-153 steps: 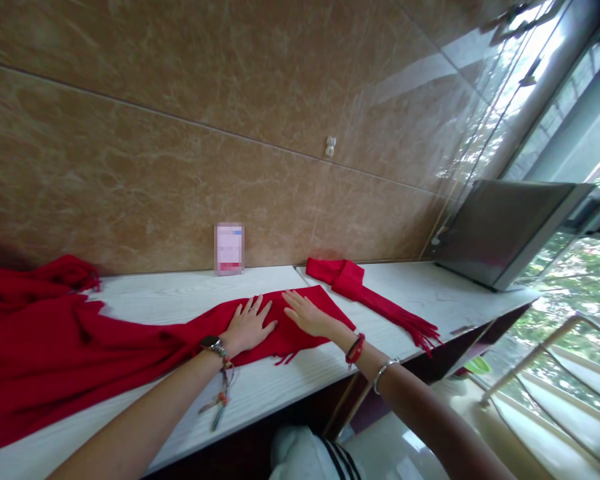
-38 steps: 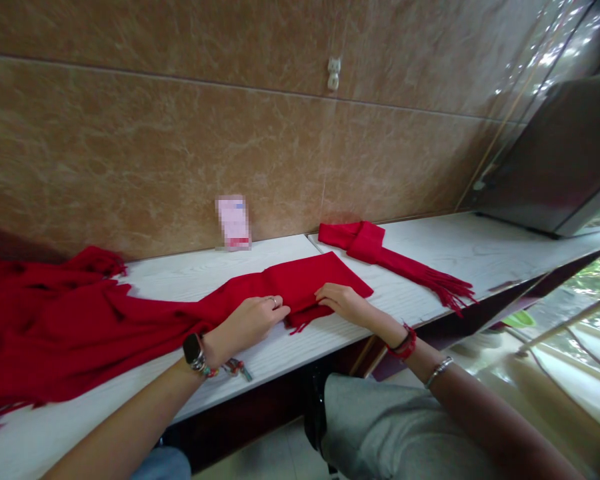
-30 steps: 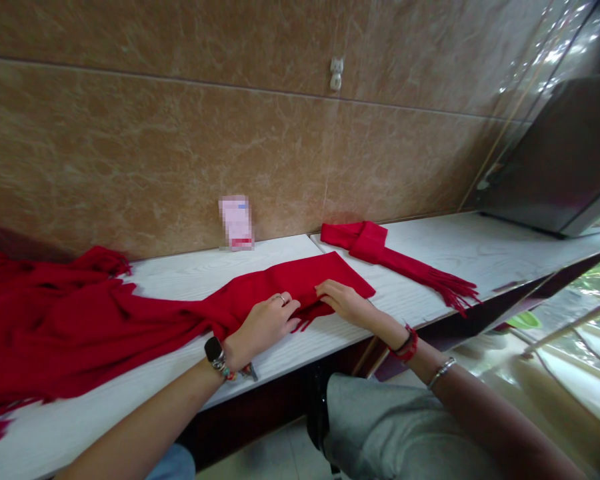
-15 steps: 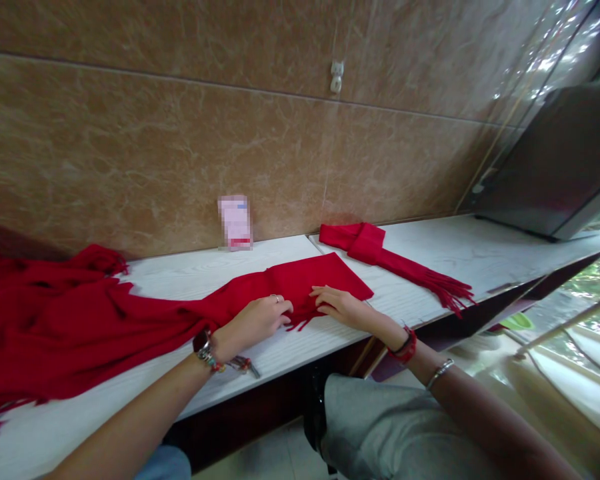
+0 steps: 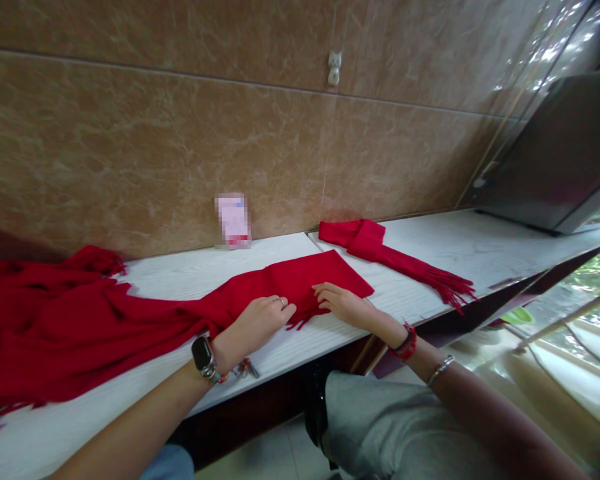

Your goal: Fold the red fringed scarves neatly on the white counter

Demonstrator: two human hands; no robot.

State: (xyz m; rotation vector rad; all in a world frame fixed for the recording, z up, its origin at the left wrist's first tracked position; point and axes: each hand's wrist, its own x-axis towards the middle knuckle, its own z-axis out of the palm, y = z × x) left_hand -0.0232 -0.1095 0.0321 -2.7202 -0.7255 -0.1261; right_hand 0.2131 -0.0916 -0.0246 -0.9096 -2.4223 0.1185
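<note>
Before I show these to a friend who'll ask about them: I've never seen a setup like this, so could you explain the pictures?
There is no machine here: these are a person's bare hands, seen by one camera worn on the head, looking forward and down. The left hand, with a watch on its wrist, and the right hand are at the near edge of a long red cloth; whether they grip it is hard to tell. The cloth lies on a white counter and runs off to the left. Beyond the right hand lies a second, folded red piece with a fringed end. A pinkish item, pixelated, stands near the wall.
</note>
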